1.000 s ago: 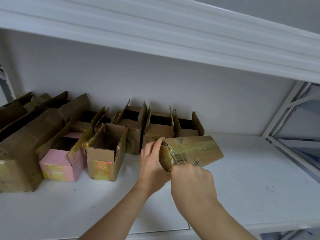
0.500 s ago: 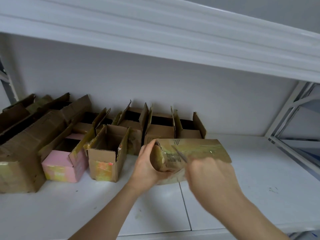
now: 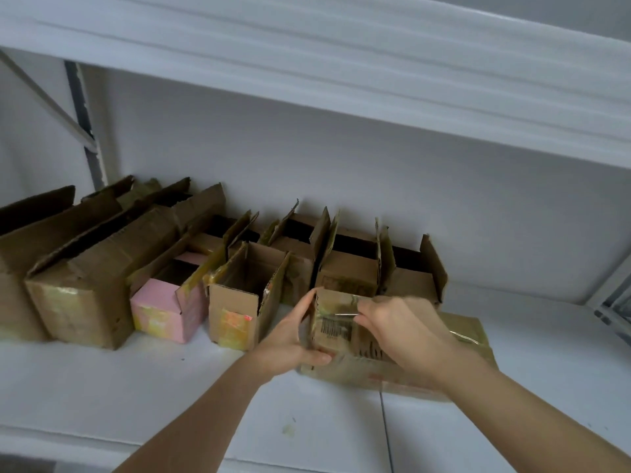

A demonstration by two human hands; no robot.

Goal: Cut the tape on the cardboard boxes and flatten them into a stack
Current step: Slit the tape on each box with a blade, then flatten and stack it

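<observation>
Left hand (image 3: pixel 290 339): we grip the taped box's (image 3: pixel 345 336) near end.
Right hand (image 3: pixel 399 327): closed on a thin blade (image 3: pixel 345 314), tip at the label.
Change: the box, lifted a second ago, now lies on the shelf (image 3: pixel 136 387).
Meaning: we judge cutting is underway.
Beyond: open boxes (image 3: pixel 239 302) line the wall.

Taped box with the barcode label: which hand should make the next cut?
Right. The right hand already holds a thin blade at the tape on the taped box. The left hand grips the box's left end, steadying it on the shelf.
</observation>
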